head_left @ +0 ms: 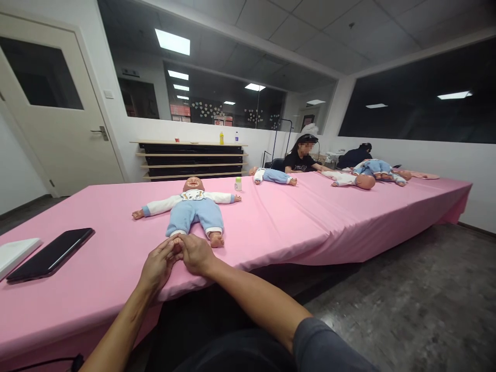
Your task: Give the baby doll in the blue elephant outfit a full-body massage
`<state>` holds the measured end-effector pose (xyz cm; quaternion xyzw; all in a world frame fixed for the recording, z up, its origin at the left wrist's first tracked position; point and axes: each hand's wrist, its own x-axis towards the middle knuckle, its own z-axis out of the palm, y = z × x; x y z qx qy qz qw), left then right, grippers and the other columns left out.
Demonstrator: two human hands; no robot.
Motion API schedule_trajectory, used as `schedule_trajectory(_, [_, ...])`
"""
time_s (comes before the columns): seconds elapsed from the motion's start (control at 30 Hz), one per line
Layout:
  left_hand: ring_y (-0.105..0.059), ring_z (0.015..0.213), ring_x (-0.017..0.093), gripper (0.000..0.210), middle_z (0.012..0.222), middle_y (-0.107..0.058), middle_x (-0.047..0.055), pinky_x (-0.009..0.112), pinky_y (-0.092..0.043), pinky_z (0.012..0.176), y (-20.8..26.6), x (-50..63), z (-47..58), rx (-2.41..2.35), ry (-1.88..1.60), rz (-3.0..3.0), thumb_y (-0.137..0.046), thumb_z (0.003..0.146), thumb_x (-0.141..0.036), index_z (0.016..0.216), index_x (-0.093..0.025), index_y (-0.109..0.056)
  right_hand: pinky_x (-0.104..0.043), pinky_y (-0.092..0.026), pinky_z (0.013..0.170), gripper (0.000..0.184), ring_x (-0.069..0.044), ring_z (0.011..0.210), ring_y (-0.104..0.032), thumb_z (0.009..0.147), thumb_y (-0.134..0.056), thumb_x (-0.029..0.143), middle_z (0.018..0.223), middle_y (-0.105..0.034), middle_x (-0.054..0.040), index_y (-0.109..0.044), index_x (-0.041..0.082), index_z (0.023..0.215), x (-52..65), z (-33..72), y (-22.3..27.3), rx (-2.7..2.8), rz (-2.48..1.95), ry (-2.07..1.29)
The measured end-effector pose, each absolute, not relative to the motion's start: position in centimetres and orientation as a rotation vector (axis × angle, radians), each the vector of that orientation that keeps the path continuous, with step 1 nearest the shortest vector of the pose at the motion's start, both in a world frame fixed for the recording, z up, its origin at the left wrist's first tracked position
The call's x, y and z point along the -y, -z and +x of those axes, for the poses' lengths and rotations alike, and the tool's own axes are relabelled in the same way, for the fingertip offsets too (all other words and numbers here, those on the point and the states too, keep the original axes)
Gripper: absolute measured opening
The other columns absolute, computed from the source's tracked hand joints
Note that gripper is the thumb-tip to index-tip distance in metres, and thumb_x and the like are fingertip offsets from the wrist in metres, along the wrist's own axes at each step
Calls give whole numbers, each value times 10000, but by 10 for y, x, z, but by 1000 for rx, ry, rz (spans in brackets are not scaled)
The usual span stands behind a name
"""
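Observation:
A baby doll (pixel 196 209) in a white top and light blue trousers lies on its back on the pink-covered table (pixel 271 243), arms spread, feet toward me. My left hand (pixel 159 261) and my right hand (pixel 197 254) meet around the doll's foot on the left side of the view. The fingers of both hands are closed on that foot and mostly cover it. The doll's other foot (pixel 217 239) lies free beside my right hand. Past the doll's outstretched arm stands a small bottle with a green cap (pixel 238 184).
A black phone (pixel 52 254) and a white flat object (pixel 17 253) lie at the left. More dolls (pixel 275 175) lie farther along the table, where a person (pixel 304 155) sits and another person (pixel 356 156) bends down. Low shelving (pixel 194 160) stands behind.

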<state>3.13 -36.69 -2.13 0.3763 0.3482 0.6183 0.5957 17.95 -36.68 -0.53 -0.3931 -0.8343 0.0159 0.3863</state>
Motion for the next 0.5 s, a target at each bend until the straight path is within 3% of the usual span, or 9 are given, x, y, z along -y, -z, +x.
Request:
schedule_trajectory(0.17, [-682,1006,210,496,1196,-690,135,276,-585,815,22,367,33,-786,-1437,882,-814,714,-310,1162,-138,-686,-286,-495,839,290,-192,936,-631,991,-437,330,1053,-675,-54,-547,221,1236,368,181,4,2121,-1022,-45])
schedule_trajectory(0.27, [-690,977,219,524,1156,-704,135,296,-595,792,22,368,34,-813,-1437,897,-824,699,-312,1173,-136,-686,-279,-494,820,286,-184,896,-640,1019,-386,340,1022,-691,-44,-568,230,1211,364,182,6,2125,-1052,-71])
schedule_trajectory(0.5, [-686,981,214,488,1174,-698,123,282,-603,735,20,370,33,-773,-1435,878,-789,735,-299,1192,-163,-686,-296,-497,891,340,-193,1004,-618,991,-388,237,1108,-660,-65,-504,197,1309,359,180,13,2104,-1018,-64])
